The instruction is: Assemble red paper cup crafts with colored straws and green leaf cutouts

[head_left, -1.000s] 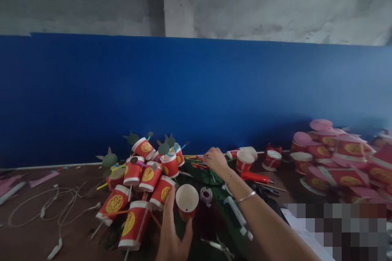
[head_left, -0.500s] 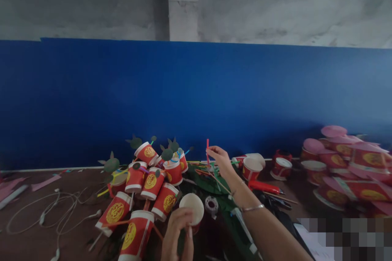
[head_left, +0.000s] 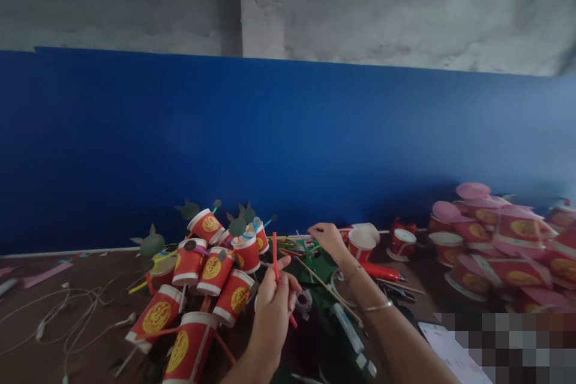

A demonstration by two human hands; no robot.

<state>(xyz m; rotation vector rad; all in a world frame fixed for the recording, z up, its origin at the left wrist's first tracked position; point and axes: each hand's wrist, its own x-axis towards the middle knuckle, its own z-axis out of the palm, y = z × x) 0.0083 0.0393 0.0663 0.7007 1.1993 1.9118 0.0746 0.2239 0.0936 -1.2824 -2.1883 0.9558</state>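
Note:
A thin red straw stands tilted in my left hand, its lower end poking out below the fingers. My right hand is raised at the back of the table with its fingers pressed together; anything between them is too small to make out. Below the right hand, thin colored sticks lie on a dark green sheet. A roll of tape sits just right of my left hand.
Red paper cups with green paper shapes are piled at the left, beside a white cable. Cups with pink discs crowd the right. A phone and red tool lie nearer. A blue panel stands behind.
The red straw has passed from my right hand to my left. My left hand has moved up, and the pale cup it was at is mostly hidden. The view has shifted slightly right.

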